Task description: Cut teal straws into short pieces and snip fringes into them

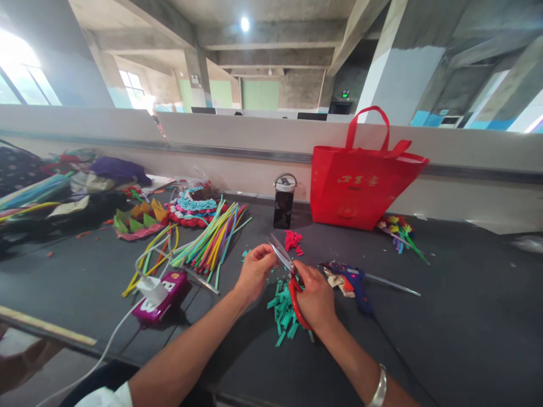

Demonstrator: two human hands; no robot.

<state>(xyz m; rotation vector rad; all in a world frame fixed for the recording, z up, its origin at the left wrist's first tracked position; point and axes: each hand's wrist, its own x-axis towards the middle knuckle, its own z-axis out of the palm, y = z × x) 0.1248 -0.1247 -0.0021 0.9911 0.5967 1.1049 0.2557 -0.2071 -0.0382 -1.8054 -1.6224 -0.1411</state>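
My right hand (314,294) is wrapped round the red handles of a pair of scissors (283,255), whose blades are parted and point up and left. Close to the blades, my left hand (255,271) has thumb and fingertips pinched together; whatever it holds is too small to make out. Beneath the scissors lies a heap of short green cut pieces (283,311), partly covered by the red handle. A smaller heap of red-pink cut pieces (293,241) sits just beyond the blade tips.
A glue gun (355,278) lies right of my hands, its cord running toward the front. Colourful long sticks (216,240) and a purple power strip (163,297) are to the left. Behind stand a bottle (283,203) and a red bag (360,186).
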